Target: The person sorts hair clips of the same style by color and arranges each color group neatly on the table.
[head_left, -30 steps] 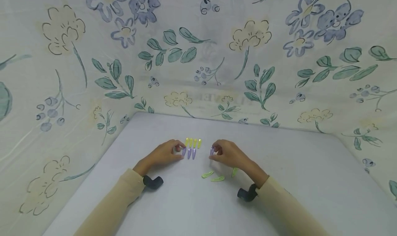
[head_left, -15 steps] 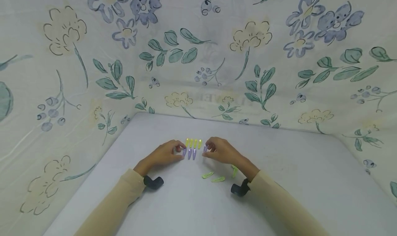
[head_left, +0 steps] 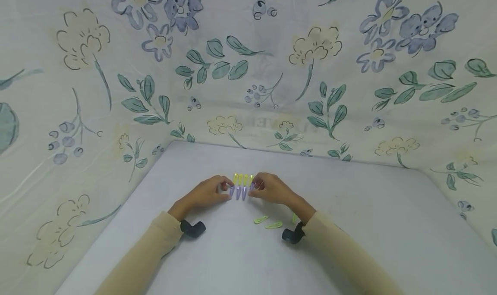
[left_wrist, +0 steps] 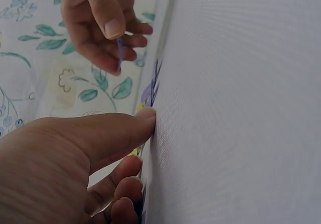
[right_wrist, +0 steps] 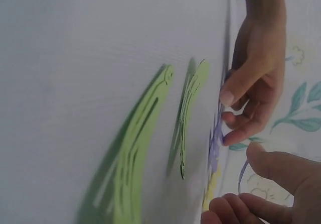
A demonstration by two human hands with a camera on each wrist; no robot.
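Observation:
Two purple snap hair clips (head_left: 244, 193) lie side by side on the white table, just below a row of several yellow hair clips (head_left: 240, 178). At the left end of the purple row, my left hand (head_left: 206, 193) holds another purple clip (head_left: 231, 190) between thumb and index finger, low on the table. My right hand (head_left: 273, 189) pinches a purple clip (head_left: 252, 186) at the right end of that row. The left wrist view shows this pinched clip (left_wrist: 120, 50) raised off the table. Fingers partly hide both held clips.
Three light green hair clips lie nearer me: one at left (head_left: 261, 220), one in the middle (head_left: 274, 225), and one partly behind the right wrist (head_left: 294, 218). A floral-printed sheet (head_left: 264, 127) rises behind the table. Dark devices (head_left: 294, 233) sit on both wrists.
My right hand has moved left with the purple clip, from apart from the rows to close beside the purple row. The left hand has stayed in place.

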